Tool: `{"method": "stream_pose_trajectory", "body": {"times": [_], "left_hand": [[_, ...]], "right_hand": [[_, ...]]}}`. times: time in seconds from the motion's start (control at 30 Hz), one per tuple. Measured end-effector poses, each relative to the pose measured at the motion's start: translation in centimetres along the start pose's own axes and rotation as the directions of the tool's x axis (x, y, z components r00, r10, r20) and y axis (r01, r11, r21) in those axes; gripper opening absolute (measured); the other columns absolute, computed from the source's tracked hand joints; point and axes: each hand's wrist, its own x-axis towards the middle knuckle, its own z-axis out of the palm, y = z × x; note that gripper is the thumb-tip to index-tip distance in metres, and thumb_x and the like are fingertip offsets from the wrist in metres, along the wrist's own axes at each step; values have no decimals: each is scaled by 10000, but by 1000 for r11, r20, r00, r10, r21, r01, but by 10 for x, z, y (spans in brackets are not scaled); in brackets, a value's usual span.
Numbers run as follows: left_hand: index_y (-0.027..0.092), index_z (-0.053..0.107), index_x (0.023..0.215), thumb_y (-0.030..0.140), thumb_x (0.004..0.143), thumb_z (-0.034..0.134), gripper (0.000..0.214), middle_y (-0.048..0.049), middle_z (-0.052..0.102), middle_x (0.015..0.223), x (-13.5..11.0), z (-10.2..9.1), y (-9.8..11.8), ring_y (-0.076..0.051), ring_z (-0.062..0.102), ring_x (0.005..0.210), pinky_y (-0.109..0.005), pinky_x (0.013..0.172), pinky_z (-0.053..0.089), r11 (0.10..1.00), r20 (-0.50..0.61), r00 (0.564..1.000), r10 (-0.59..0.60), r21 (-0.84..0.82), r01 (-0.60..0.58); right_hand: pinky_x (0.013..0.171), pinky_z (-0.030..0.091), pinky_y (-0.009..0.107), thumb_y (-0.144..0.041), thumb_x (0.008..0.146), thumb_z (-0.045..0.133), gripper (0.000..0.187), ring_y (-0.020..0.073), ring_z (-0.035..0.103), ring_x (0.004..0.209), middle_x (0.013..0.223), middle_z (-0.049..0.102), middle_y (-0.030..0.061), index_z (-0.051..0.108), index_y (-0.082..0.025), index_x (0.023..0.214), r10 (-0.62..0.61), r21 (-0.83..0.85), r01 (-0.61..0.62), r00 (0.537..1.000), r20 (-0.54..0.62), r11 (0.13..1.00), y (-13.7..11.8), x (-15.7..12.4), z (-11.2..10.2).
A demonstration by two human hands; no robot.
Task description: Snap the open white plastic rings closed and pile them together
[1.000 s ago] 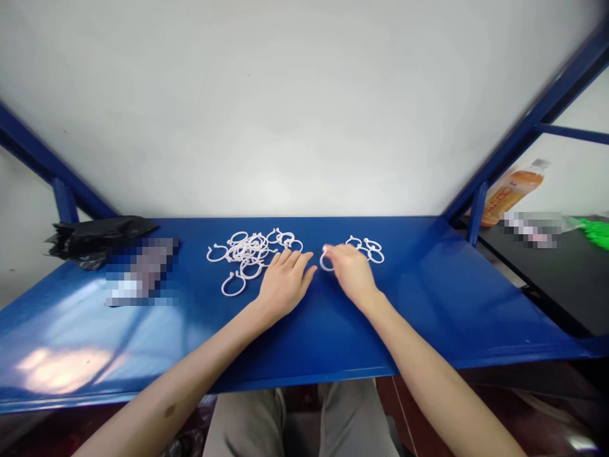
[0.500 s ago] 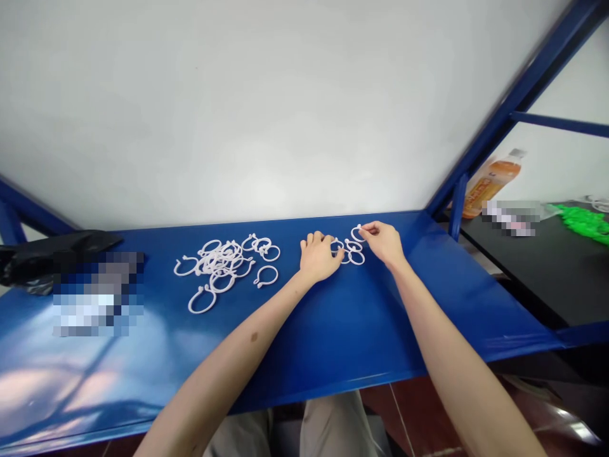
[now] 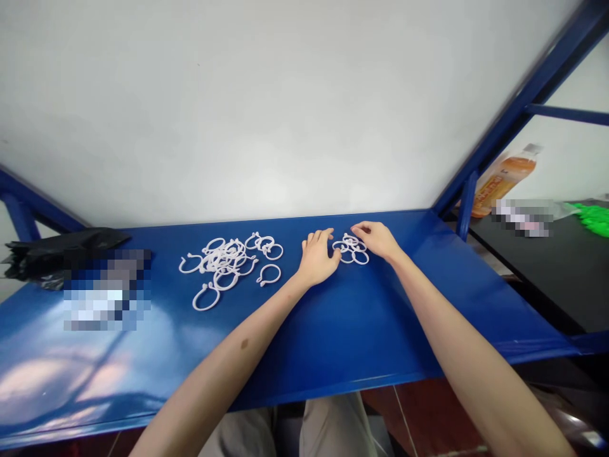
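A small cluster of several white plastic open rings with knobbed ends [image 3: 360, 257] lies on the blue tabletop [image 3: 323, 336] between my hands. My left hand [image 3: 316, 259] rests just left of this cluster, its fingers spread and its thumb pointing at the rings. At the cluster's upper right is my right hand [image 3: 378, 240], fingertips drawn together right over the topmost ring. Whether a ring is still between those fingertips is hidden. Farther left lies a larger tangled pile of the same rings [image 3: 223, 260], with one loose ring [image 3: 270, 274] apart from it.
A black plastic bag [image 3: 66, 251] lies at the left, beside a blurred-out item [image 3: 107, 292]. Blue frame bars [image 3: 469, 203] rise at the right. Beyond them a black surface [image 3: 537, 266] bears an orange drink bottle [image 3: 507, 181] and a bright green heap [image 3: 594, 217]. A pale wall stands behind.
The ring pinched in my right hand has come down and left onto the small cluster. My left hand has drawn slightly away from the rings. The view has shifted a little.
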Motion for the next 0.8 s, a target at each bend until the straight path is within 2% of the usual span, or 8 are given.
{"method": "stream_pose_trajectory", "body": {"times": [0.1, 0.23, 0.3, 0.37, 0.5, 0.6, 0.7, 0.8], "left_hand": [[195, 594, 1226, 222, 911, 519, 325, -107, 655, 1197, -13, -20, -9, -302, 544, 1144, -480, 964, 429, 988, -56, 996, 69, 139, -60], [163, 653, 1112, 253, 939, 492, 253, -165, 638, 1101, -39, -58, -33, -352, 531, 1093, -512, 919, 416, 889, -125, 981, 147, 451, -76], [150, 670, 1069, 288, 938, 504, 253, -190, 624, 1092, -51, -72, -48, -375, 522, 1087, -530, 907, 411, 854, -150, 978, 145, 519, -47], [157, 692, 995, 310, 934, 511, 244, -198, 619, 1063, -61, -80, -60, -389, 515, 1079, -540, 890, 412, 842, -155, 979, 129, 538, -26], [185, 707, 901, 259, 928, 512, 211, -169, 628, 1009, -66, -84, -72, -372, 517, 1058, -527, 869, 413, 863, -130, 987, 91, 504, -13], [199, 703, 904, 228, 932, 522, 186, -144, 637, 1032, -64, -86, -71, -346, 510, 1057, -515, 879, 410, 919, -108, 990, 96, 392, -47], [221, 683, 945, 221, 960, 513, 171, -96, 645, 1086, -60, -91, -66, -288, 506, 1058, -484, 938, 409, 971, -79, 987, 138, 207, -119], [224, 649, 949, 210, 987, 487, 166, -50, 674, 1058, -59, -97, -60, -227, 529, 1028, -438, 989, 411, 985, -61, 983, 172, 21, -171]], "right_hand": [[878, 510, 331, -261, 914, 583, 204, 210, 708, 931, 1002, 782, 60, 769, -192, 962, 1, -15, -3, 994, -111, 1000, -6, -9, -1], [917, 485, 376, -248, 934, 547, 217, 228, 667, 941, 1022, 764, 77, 754, -185, 954, -117, -51, 107, 957, -265, 993, -25, -24, 9], [917, 475, 397, -251, 945, 534, 222, 243, 635, 939, 1004, 753, 79, 747, -190, 947, -205, -88, 187, 934, -293, 978, -40, -32, 21], [923, 468, 416, -253, 959, 524, 224, 254, 606, 945, 991, 740, 83, 740, -193, 945, -297, -128, 272, 919, -261, 954, -58, -40, 39], [958, 470, 442, -240, 979, 518, 210, 265, 578, 998, 1017, 709, 92, 721, -188, 1000, -427, -165, 405, 895, -132, 899, -84, -59, 78], [963, 501, 443, -211, 979, 510, 252, 257, 584, 1052, 1072, 669, 93, 678, -202, 1167, -473, -132, 465, 881, -35, 876, -89, -73, 96], [926, 548, 414, -213, 968, 532, 349, 226, 615, 1054, 1201, 593, 98, 605, -246, 1307, -503, -50, 503, 864, 26, 863, -87, -82, 98], [869, 573, 373, -276, 981, 548, 253, 194, 649, 968, 1250, 554, 107, 654, -242, 1208, -500, 60, 502, 865, -42, 863, -88, -85, 91]]}}
